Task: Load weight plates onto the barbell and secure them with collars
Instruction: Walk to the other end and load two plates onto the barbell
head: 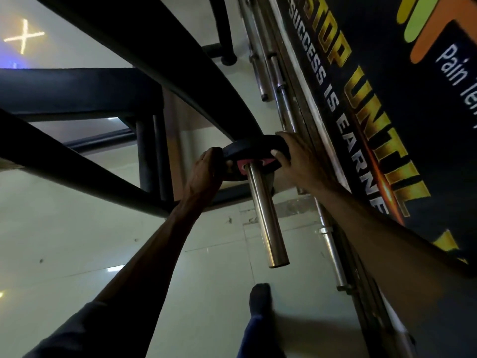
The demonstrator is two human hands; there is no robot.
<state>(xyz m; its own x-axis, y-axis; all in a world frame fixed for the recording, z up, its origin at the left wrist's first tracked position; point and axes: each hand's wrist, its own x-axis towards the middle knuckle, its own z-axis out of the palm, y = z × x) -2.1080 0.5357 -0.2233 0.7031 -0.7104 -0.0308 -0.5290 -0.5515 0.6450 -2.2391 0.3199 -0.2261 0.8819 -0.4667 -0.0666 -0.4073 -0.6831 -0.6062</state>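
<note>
A dark round weight plate [247, 148] with a pink centre label sits on the shiny steel barbell sleeve [267, 218], far up it, close to the black rack frame. My left hand [206, 169] grips the plate's left rim. My right hand [291, 156] grips its right rim, thumb on the front face. The bare sleeve end points toward me. No collar is in view.
Thick black rack beams [144, 47] cross above and left of the plate. Spare steel bars [273, 73] lean along the right wall beside a dark banner [382, 125] with yellow lettering. Glossy pale floor tiles lie below, with my foot [259, 298] under the sleeve end.
</note>
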